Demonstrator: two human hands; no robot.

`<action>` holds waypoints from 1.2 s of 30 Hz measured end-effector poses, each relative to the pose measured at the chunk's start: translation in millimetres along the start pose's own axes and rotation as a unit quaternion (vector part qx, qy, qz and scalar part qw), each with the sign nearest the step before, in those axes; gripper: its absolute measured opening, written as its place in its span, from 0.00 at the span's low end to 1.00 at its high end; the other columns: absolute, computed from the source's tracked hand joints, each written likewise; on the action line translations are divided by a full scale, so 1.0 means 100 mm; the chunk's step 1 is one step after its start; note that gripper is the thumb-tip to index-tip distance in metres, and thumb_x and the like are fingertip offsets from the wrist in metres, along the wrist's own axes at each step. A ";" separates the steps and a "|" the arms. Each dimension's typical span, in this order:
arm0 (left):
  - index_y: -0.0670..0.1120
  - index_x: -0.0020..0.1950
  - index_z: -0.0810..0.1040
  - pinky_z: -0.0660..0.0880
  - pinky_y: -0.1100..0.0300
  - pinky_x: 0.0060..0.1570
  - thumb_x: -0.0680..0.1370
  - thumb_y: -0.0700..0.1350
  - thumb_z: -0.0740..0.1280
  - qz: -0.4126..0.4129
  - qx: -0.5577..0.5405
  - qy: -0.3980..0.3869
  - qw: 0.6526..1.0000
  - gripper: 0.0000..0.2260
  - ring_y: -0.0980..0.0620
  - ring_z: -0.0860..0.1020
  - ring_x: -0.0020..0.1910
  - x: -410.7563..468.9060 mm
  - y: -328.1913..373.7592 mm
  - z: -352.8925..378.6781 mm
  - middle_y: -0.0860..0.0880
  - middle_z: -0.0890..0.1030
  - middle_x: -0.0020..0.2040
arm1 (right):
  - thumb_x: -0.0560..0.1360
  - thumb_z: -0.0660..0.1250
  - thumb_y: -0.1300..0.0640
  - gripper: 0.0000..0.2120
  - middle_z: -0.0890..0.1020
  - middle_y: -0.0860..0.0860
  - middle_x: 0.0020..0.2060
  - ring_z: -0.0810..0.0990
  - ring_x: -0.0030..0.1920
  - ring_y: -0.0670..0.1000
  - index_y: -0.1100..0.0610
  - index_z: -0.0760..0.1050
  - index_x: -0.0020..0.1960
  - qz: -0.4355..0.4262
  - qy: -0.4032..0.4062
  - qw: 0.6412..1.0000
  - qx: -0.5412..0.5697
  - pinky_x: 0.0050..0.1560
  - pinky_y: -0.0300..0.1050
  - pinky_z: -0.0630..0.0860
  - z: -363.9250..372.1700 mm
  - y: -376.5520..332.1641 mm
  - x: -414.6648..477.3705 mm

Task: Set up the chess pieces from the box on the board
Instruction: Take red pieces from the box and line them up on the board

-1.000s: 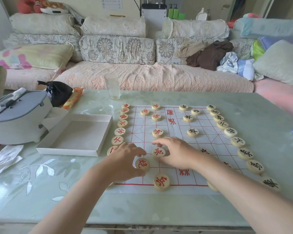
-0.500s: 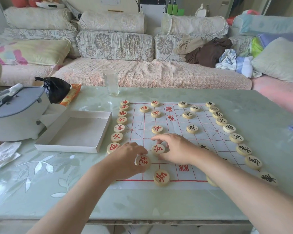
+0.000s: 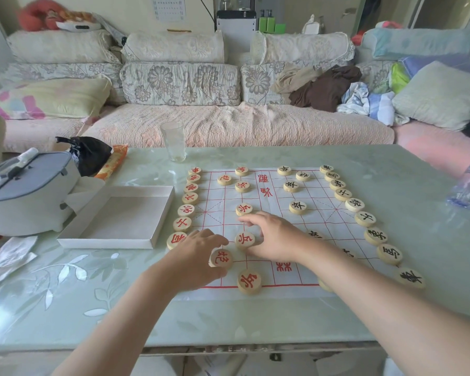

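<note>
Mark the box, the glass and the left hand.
box [image 3: 120,215], head view, bare inside floor.
glass [image 3: 173,142], head view, middle of its side.
left hand [image 3: 197,252], head view, back of the hand.

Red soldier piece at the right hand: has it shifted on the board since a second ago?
No. The red soldier piece sits on the same crossing, in line between the edge piece and the next soldier; the right hand holds it.

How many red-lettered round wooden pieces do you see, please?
14 red-lettered pieces: seven down the white paper board's left edge, five in a line beside its middle, two between them; the left hand may hide more.
</note>
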State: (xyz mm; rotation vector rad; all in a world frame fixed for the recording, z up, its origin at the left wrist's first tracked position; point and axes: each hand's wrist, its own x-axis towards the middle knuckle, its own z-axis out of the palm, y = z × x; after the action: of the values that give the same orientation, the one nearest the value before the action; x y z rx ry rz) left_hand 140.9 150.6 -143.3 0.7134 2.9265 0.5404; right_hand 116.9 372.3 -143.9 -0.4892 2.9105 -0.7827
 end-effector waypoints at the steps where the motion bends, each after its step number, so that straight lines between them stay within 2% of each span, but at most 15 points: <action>1: 0.58 0.67 0.71 0.68 0.62 0.59 0.72 0.55 0.70 0.001 -0.001 0.010 1.000 0.24 0.56 0.68 0.63 -0.03 0.01 -0.01 0.58 0.72 0.61 | 0.73 0.72 0.44 0.32 0.71 0.43 0.66 0.71 0.51 0.36 0.46 0.66 0.75 0.000 0.005 1.000 0.001 0.56 0.35 0.63 -0.04 -0.02 -0.05; 3: 0.57 0.66 0.72 0.68 0.63 0.57 0.73 0.54 0.70 0.011 0.002 0.042 0.999 0.21 0.57 0.68 0.61 -0.09 0.07 -0.03 0.59 0.72 0.59 | 0.75 0.70 0.46 0.26 0.74 0.42 0.62 0.69 0.42 0.33 0.45 0.69 0.71 -0.002 0.021 1.000 0.003 0.50 0.33 0.63 -0.13 -0.05 -0.17; 6: 0.59 0.59 0.75 0.70 0.64 0.51 0.73 0.52 0.70 0.027 -0.004 0.090 0.996 0.15 0.59 0.70 0.52 -0.20 0.17 -0.04 0.61 0.73 0.52 | 0.74 0.70 0.49 0.17 0.78 0.39 0.53 0.72 0.38 0.34 0.43 0.77 0.62 0.009 -0.001 1.000 0.023 0.39 0.27 0.64 -0.17 -0.08 -0.38; 8: 0.60 0.55 0.75 0.72 0.63 0.48 0.73 0.52 0.71 0.013 -0.018 0.076 0.997 0.12 0.60 0.72 0.47 -0.28 0.24 -0.02 0.62 0.74 0.48 | 0.71 0.74 0.45 0.21 0.78 0.37 0.52 0.73 0.39 0.34 0.41 0.76 0.63 0.010 -0.054 0.998 0.024 0.39 0.28 0.65 -0.11 -0.11 -0.53; 10: 0.60 0.54 0.74 0.74 0.64 0.43 0.72 0.54 0.71 -0.008 -0.030 0.051 0.998 0.12 0.61 0.74 0.43 -0.36 0.30 0.05 0.62 0.76 0.46 | 0.69 0.76 0.44 0.26 0.75 0.37 0.53 0.72 0.42 0.37 0.41 0.74 0.66 -0.003 -0.091 0.996 -0.007 0.44 0.33 0.66 -0.01 -0.13 -0.61; 13: 0.59 0.54 0.74 0.69 0.70 0.35 0.72 0.56 0.70 -0.041 -0.027 0.041 0.998 0.12 0.61 0.75 0.42 -0.44 0.37 0.13 0.62 0.76 0.46 | 0.69 0.75 0.45 0.26 0.74 0.41 0.56 0.71 0.47 0.42 0.41 0.74 0.66 -0.008 -0.086 0.996 -0.021 0.47 0.38 0.67 0.09 -0.15 -0.63; 17: 0.57 0.59 0.76 0.69 0.68 0.40 0.72 0.55 0.71 -0.058 -0.047 0.021 0.997 0.16 0.61 0.74 0.43 -0.45 0.37 0.19 0.61 0.76 0.48 | 0.65 0.75 0.38 0.22 0.77 0.40 0.49 0.76 0.48 0.44 0.40 0.76 0.57 0.010 -0.050 0.998 -0.039 0.46 0.41 0.71 0.13 -0.18 -0.62; 21: 0.57 0.63 0.75 0.69 0.66 0.42 0.73 0.54 0.70 -0.055 -0.053 0.020 0.997 0.18 0.59 0.74 0.44 -0.43 0.36 0.21 0.60 0.77 0.51 | 0.65 0.74 0.35 0.28 0.76 0.40 0.50 0.76 0.50 0.45 0.40 0.74 0.63 0.011 -0.055 0.996 -0.062 0.52 0.44 0.73 0.13 -0.20 -0.61; 24: 0.57 0.63 0.75 0.68 0.66 0.42 0.73 0.53 0.71 -0.044 -0.064 0.027 0.997 0.18 0.60 0.73 0.43 -0.41 0.37 0.23 0.61 0.77 0.53 | 0.67 0.73 0.35 0.23 0.76 0.40 0.48 0.76 0.49 0.44 0.40 0.77 0.59 0.004 -0.060 0.997 -0.057 0.50 0.42 0.73 0.11 -0.19 -0.61; 27: 0.58 0.59 0.77 0.70 0.64 0.42 0.73 0.51 0.71 -0.035 -0.074 0.033 0.996 0.15 0.59 0.73 0.41 -0.38 0.39 0.27 0.61 0.77 0.51 | 0.66 0.73 0.37 0.21 0.78 0.41 0.48 0.77 0.49 0.44 0.41 0.79 0.56 0.009 -0.064 0.997 -0.048 0.52 0.44 0.75 0.10 -0.17 -0.60; 30: 0.57 0.56 0.77 0.71 0.63 0.40 0.73 0.51 0.71 -0.027 -0.081 0.037 0.996 0.13 0.59 0.73 0.41 -0.36 0.41 0.30 0.60 0.77 0.51 | 0.66 0.74 0.38 0.22 0.77 0.41 0.49 0.77 0.50 0.45 0.41 0.78 0.58 0.010 -0.071 0.997 -0.041 0.54 0.45 0.75 0.11 -0.18 -0.58; 33: 0.57 0.57 0.76 0.74 0.60 0.43 0.73 0.51 0.71 -0.027 -0.080 0.033 0.996 0.13 0.57 0.74 0.42 -0.35 0.41 0.31 0.60 0.76 0.51 | 0.66 0.74 0.38 0.23 0.76 0.41 0.50 0.76 0.51 0.46 0.41 0.77 0.59 0.013 -0.078 0.995 -0.055 0.54 0.45 0.75 0.11 -0.19 -0.58; 36: 0.56 0.59 0.75 0.73 0.63 0.45 0.73 0.51 0.72 -0.025 -0.085 0.035 0.995 0.16 0.58 0.74 0.43 -0.36 0.39 0.26 0.60 0.76 0.53 | 0.67 0.72 0.36 0.27 0.76 0.40 0.51 0.76 0.52 0.45 0.41 0.74 0.64 0.012 -0.074 0.995 -0.064 0.54 0.44 0.74 0.07 -0.22 -0.59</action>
State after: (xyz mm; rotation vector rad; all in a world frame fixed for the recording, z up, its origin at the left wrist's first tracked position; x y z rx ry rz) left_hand 193.6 174.9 -153.7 0.6112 2.9058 0.8124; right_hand 179.5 370.1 -139.0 -0.5001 2.8343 -0.5336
